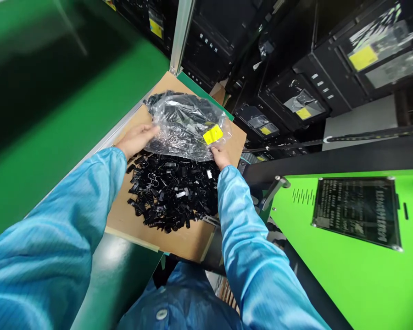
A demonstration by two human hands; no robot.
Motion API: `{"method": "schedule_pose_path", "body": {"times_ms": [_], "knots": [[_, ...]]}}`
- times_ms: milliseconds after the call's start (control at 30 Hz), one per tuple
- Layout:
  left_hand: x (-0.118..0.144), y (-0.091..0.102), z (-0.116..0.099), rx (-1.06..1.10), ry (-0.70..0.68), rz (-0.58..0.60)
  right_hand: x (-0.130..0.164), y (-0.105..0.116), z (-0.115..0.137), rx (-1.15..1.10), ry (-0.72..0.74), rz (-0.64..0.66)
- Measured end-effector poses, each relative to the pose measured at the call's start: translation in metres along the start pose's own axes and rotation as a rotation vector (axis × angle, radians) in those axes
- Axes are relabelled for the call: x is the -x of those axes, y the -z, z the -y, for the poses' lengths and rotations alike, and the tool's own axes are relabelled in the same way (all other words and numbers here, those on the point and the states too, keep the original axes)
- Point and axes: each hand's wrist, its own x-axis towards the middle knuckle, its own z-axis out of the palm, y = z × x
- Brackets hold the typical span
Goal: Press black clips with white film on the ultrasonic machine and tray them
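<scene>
A clear plastic bag with a yellow label holds small black parts and hangs over a brown cardboard sheet. My left hand grips the bag's left edge. My right hand grips its lower right corner, just under the label. Below the bag a heap of loose black plastic parts lies on the cardboard, between my two blue sleeves.
A green bench surface runs along the left. A bright green machine housing with a dark nameplate fills the right. Black bins with yellow labels are stacked behind. A metal post stands at the cardboard's far corner.
</scene>
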Motion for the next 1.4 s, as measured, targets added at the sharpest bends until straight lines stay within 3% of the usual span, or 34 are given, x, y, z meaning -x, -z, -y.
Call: {"method": "schedule_pose_path", "body": {"times_ms": [100,267,367,467,667,867,1000,1200,1400], "knots": [[0.004,-0.009,-0.003,-0.115,-0.061,0.043,-0.002,-0.001,0.005,-0.045,0.044,-0.014],[0.004,-0.023,-0.041,0.196,-0.116,-0.025,-0.007,-0.001,0.035,-0.266,0.144,-0.043],[0.010,-0.024,-0.069,0.273,-0.139,-0.033,-0.003,0.001,0.057,-0.360,0.178,-0.046],[0.016,-0.021,-0.086,0.305,-0.158,-0.030,0.003,0.005,0.071,-0.451,0.167,-0.048],[0.012,-0.011,-0.094,0.379,-0.205,-0.011,-0.003,0.014,0.076,-0.549,0.168,-0.016],[0.014,0.001,-0.110,0.342,-0.237,-0.004,-0.006,0.021,0.086,-0.466,0.275,-0.155],[0.021,0.010,-0.123,0.333,-0.277,-0.030,-0.004,0.029,0.098,-0.470,0.289,-0.133],[0.039,0.022,-0.147,0.340,-0.233,-0.100,-0.002,0.035,0.116,-0.621,0.343,-0.141],[0.040,0.035,-0.161,0.444,-0.157,-0.137,0.007,0.044,0.138,-0.708,0.412,-0.363]]}}
